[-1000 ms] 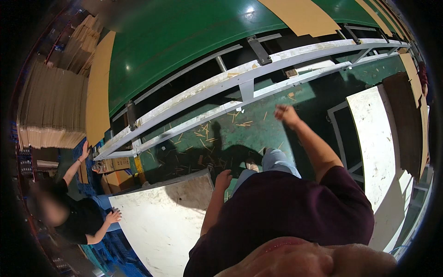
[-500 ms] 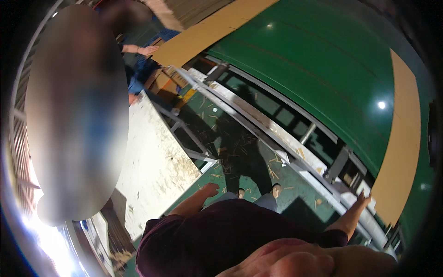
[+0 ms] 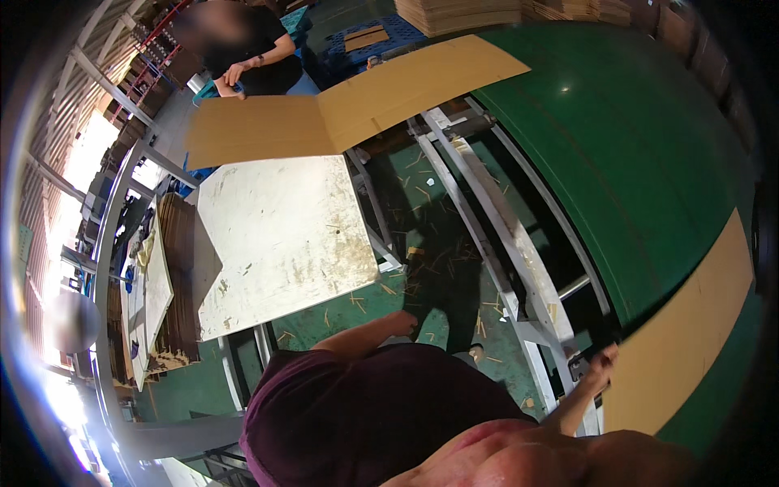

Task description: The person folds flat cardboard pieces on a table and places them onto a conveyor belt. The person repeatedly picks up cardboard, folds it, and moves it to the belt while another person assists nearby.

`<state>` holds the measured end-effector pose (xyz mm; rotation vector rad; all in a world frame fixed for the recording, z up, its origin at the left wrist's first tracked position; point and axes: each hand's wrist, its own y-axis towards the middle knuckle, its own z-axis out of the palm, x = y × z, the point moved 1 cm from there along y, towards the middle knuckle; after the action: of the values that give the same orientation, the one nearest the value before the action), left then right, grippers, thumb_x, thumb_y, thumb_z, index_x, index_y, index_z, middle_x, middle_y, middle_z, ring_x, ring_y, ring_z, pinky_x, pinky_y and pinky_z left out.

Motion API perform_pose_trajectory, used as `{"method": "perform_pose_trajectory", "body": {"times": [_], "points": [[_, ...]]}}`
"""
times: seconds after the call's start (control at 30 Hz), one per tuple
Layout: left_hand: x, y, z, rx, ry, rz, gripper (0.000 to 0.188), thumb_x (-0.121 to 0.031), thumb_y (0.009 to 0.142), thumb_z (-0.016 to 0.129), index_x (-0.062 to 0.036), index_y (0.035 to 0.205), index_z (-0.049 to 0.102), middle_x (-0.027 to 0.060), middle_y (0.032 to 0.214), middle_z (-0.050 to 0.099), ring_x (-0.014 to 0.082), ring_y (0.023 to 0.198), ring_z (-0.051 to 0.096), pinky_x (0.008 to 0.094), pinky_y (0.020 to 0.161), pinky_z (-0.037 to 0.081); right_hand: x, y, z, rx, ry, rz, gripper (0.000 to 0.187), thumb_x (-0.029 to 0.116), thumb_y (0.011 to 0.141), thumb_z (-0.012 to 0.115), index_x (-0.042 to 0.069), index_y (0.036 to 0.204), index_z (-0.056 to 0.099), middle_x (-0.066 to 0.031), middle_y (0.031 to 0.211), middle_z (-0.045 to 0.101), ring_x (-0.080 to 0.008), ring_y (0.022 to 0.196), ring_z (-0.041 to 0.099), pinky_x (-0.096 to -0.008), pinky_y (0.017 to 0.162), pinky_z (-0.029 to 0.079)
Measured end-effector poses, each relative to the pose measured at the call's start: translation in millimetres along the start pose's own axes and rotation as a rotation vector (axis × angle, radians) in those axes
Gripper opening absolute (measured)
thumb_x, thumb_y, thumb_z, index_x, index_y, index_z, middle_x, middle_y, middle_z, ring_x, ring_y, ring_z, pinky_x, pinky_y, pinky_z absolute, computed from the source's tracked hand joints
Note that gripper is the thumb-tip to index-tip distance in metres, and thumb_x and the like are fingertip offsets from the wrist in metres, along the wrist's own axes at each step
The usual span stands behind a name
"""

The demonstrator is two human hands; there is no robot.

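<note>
My right hand (image 3: 600, 367) is at the near left edge of a brown cardboard sheet (image 3: 690, 325), its fingers closed on that edge. The sheet lies on a wide green conveyor belt (image 3: 600, 154). My left hand (image 3: 399, 323) hangs over the floor beside the near corner of a worn white table (image 3: 284, 235). It holds nothing, and its fingers look loosely bent and apart. A second, creased cardboard sheet (image 3: 389, 93) spans from the belt's far end to the far edge of the table. Behind it stands a co-worker (image 3: 272, 61) in a dark top.
A metal frame (image 3: 503, 227) runs along the belt's left side. Cardboard scraps (image 3: 357, 302) litter the green floor. Flat cardboard stacks (image 3: 454, 15) stand at the back, and another stack (image 3: 174, 276) leans left of the table. A grey rail (image 3: 101, 325) curves past on the left.
My view has swung left. The creased sheet now reaches over the table's far edge, with the co-worker behind it. My right hand stays at the near sheet's edge; my left hangs free.
</note>
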<state>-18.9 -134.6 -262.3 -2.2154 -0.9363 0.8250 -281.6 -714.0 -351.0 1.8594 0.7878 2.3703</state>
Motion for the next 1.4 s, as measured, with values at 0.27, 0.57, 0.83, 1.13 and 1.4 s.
{"method": "perform_pose_trajectory", "body": {"times": [0.27, 0.57, 0.83, 1.13, 1.4], "points": [[115.7, -14.8, 40.1, -0.278, -0.183, 0.069, 0.037, -0.025, 0.077, 0.055, -0.0088, 0.11, 0.06, 0.0158, 0.108, 0.06, 0.0337, 0.101, 0.056, 0.0435, 0.087, 0.045, 104.7, -179.8, 344.5, 0.631, 0.521, 1.004, 0.022, 0.012, 0.08, 0.063, -0.002, 0.097, 0.056, -0.0096, 0.099, 0.06, -0.0139, 0.089, 0.056, -0.026, 0.074, 0.048], [223.6, -129.0, 110.0, -0.353, -0.358, -0.083, 0.035, -0.02, 0.078, 0.056, -0.0073, 0.111, 0.059, 0.0171, 0.113, 0.058, 0.033, 0.107, 0.053, 0.0418, 0.09, 0.043, 144.3, -194.0, 158.8, 0.748, -1.922, 0.184, 0.063, 0.01, 0.083, 0.049, 0.013, 0.142, 0.024, -0.0112, 0.146, 0.024, -0.0329, 0.135, 0.019, -0.0507, 0.108, 0.015], [217.8, -150.4, 111.0, -0.338, -0.374, -0.127, 0.037, -0.02, 0.077, 0.059, -0.0089, 0.112, 0.059, 0.0168, 0.109, 0.061, 0.0333, 0.103, 0.056, 0.0418, 0.089, 0.044, 92.1, -180.6, 257.3, 0.712, -1.689, -0.259, 0.058, 0.007, 0.084, 0.043, 0.013, 0.14, 0.028, -0.0114, 0.148, 0.02, -0.0339, 0.135, 0.021, -0.0515, 0.107, 0.016], [173.1, -123.5, 49.6, -0.494, -0.3, -0.153, 0.036, -0.021, 0.077, 0.059, -0.0077, 0.111, 0.06, 0.0156, 0.112, 0.059, 0.0335, 0.104, 0.055, 0.0411, 0.09, 0.044, 38.0, -127.9, 430.1, 1.014, -1.32, -0.544, 0.05, 0.01, 0.084, 0.043, 0.001, 0.133, 0.035, -0.0217, 0.138, 0.034, -0.044, 0.12, 0.039, -0.0521, 0.101, 0.031], [101.4, -41.7, 17.3, -0.694, -0.502, 0.042, 0.04, -0.02, 0.076, 0.062, -0.0027, 0.112, 0.058, 0.0183, 0.108, 0.06, 0.0351, 0.101, 0.056, 0.0416, 0.086, 0.045, 327.3, -24.2, 430.9, 0.891, -0.653, -0.624, 0.031, 0.01, 0.08, 0.058, -0.003, 0.109, 0.058, -0.018, 0.106, 0.062, -0.0303, 0.096, 0.061, -0.0379, 0.087, 0.046]]}}
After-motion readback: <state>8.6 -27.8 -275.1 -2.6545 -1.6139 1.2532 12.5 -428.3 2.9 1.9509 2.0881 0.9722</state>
